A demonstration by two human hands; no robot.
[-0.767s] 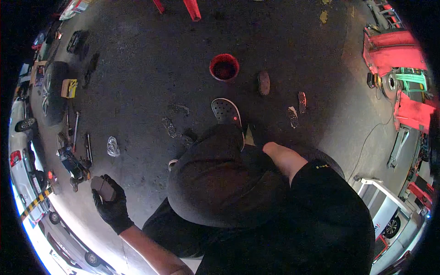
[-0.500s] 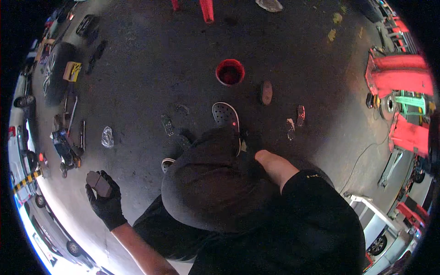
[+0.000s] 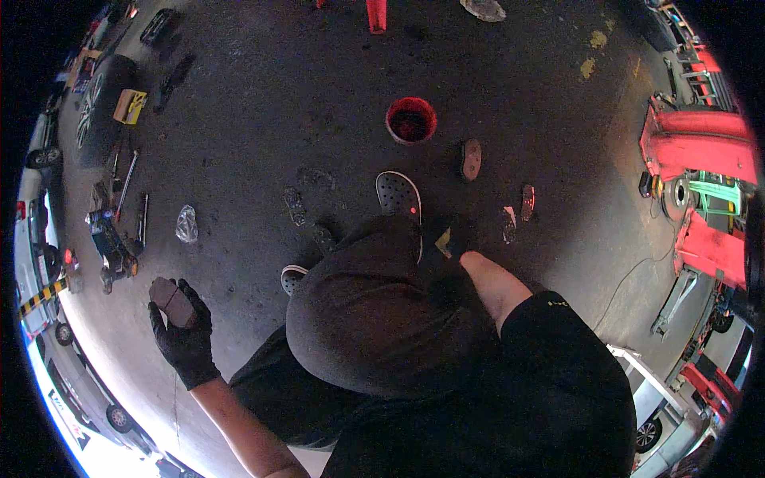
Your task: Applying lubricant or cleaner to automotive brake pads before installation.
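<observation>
While a grooved brake pad [image 3: 173, 303] is held at the near left by the gloved left grip [image 3: 183, 338], whose fingers are curled partway around its edges, the right grip [image 3: 456, 239] is largely lost in shadow beside the knee [image 3: 374, 319]; whether it is closed on the tan scrap [image 3: 444, 241] there cannot be told. Farther off, a red bucket [image 3: 411, 104] is set on the floor [image 3: 255, 119], with a second brake pad [image 3: 472, 159] lying to its near right. Crumpled clear plastic [image 3: 186, 224] is seen at the left.

I am in a car repair workshop: parked cars [image 3: 86, 392], a loose wheel [image 3: 118, 111], long-handled tools [image 3: 127, 180] on a dark floor [image 3: 263, 103], red metal equipment [image 3: 705, 151].
</observation>
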